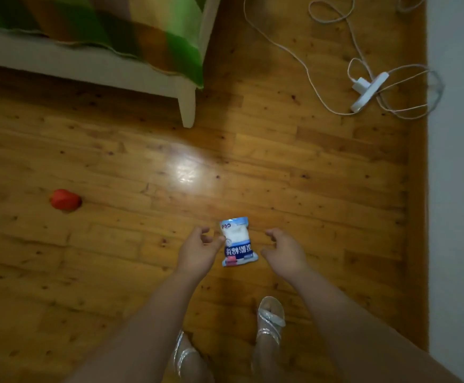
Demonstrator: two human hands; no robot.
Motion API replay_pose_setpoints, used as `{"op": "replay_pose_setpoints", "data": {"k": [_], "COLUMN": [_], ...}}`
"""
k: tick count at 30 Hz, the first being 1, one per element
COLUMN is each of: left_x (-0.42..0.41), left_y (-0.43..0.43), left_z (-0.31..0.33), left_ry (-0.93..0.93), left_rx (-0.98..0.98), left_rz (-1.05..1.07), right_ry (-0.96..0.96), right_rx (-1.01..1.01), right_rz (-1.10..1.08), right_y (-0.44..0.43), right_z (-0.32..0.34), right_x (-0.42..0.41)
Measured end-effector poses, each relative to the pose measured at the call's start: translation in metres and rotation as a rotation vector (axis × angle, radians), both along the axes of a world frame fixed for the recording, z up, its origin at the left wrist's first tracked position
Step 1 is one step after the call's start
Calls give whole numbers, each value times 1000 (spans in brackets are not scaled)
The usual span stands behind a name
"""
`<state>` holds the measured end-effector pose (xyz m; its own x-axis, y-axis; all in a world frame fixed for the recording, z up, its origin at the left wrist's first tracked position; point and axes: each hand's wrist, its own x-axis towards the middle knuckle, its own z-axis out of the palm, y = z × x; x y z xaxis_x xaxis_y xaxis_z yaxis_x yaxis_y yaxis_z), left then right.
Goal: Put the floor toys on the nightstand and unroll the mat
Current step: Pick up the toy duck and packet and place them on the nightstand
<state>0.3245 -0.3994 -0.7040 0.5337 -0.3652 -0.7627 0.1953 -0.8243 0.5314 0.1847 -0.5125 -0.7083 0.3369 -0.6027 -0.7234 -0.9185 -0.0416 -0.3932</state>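
Note:
A small blue-and-white packet [237, 241] lies on the wooden floor between my two hands. My left hand [199, 251] reaches down just left of it, fingers loosely curled, fingertips near the packet's left edge and holding nothing. My right hand [283, 251] hovers just right of the packet, fingers loosely curled and empty. A red toy [65, 199] sits on the floor far to the left. No nightstand or mat is in view.
A bed with a green and brown blanket [142, 31] and a white frame leg [187, 106] fills the upper left. A white power strip [369, 91] with looping cables lies at the upper right. A white wall [457, 161] runs along the right. My sandalled feet [269, 319] stand below.

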Motion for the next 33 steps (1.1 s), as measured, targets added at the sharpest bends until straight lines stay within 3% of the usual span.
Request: {"op": "replay_pose_setpoints", "data": {"k": [8, 16, 22, 33], "left_x": [-18, -33, -19, 64], "left_y": [1, -23, -26, 45], "left_z": [-222, -307, -274, -64], "left_ry": [73, 287, 260, 199], "left_rx": [21, -123, -122, -235], "left_rz": [62, 225, 338, 549], "right_ry": [23, -134, -142, -296], "right_rx": [112, 410, 407, 502], "right_rz": [92, -272, -279, -219], "right_y": [-25, -34, -34, 30], "right_z": [-221, -300, -260, -66], "right_x": [9, 24, 50, 141]}}
